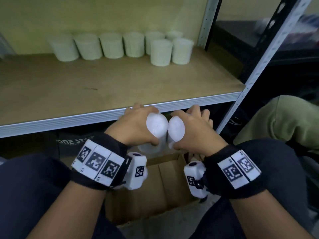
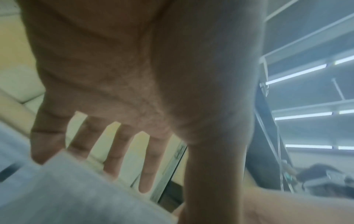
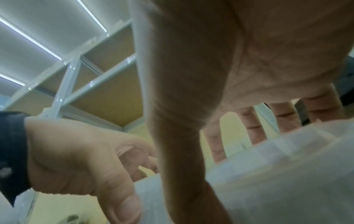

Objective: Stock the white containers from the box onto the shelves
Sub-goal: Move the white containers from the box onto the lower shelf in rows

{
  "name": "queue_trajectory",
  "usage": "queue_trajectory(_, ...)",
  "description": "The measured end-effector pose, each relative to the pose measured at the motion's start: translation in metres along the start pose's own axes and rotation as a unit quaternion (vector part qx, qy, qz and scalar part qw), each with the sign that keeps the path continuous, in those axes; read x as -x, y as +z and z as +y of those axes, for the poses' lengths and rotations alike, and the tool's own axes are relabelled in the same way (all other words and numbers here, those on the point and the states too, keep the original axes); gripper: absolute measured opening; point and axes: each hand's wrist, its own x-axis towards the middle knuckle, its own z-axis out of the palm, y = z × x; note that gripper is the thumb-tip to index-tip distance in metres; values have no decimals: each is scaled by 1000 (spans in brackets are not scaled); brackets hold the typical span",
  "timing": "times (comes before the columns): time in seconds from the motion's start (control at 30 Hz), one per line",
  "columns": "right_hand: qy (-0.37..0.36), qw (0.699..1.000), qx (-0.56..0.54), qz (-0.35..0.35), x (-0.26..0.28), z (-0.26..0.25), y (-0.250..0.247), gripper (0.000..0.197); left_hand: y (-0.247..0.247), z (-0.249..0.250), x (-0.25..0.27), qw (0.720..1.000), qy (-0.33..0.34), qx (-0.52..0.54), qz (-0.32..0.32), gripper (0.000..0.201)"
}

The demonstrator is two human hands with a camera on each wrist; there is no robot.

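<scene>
Each hand holds one white container above the cardboard box (image 1: 155, 192), just below the shelf's front edge. My left hand (image 1: 136, 125) grips the left container (image 1: 156, 125); the same container (image 2: 57, 197) fills the lower left of the left wrist view, fingers and thumb wrapped round it. My right hand (image 1: 193, 128) grips the right container (image 1: 176, 129), which shows as a ribbed white container (image 3: 277, 174) in the right wrist view. The two containers touch side by side. Several white containers (image 1: 120, 46) stand in a row at the back of the wooden shelf (image 1: 86, 87).
A grey metal upright (image 1: 269, 56) frames the shelf on the right, with a dark shelving unit beyond it. An olive-green object (image 1: 279, 121) lies low at the right. A dark printed item (image 1: 74, 142) sits under the shelf. My dark-trousered knees flank the box.
</scene>
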Motion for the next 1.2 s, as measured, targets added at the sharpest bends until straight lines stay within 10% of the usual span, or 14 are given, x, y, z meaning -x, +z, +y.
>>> queue_trajectory(0.5,-74,987,-95,102,-65,-46,-58,72,-54,-29,-18,944,16,143,298,62)
queue_trajectory(1.2,-99,957,-90,257,-112,-71,-6,55,-41,-54,-35,933,-11,21,359,41)
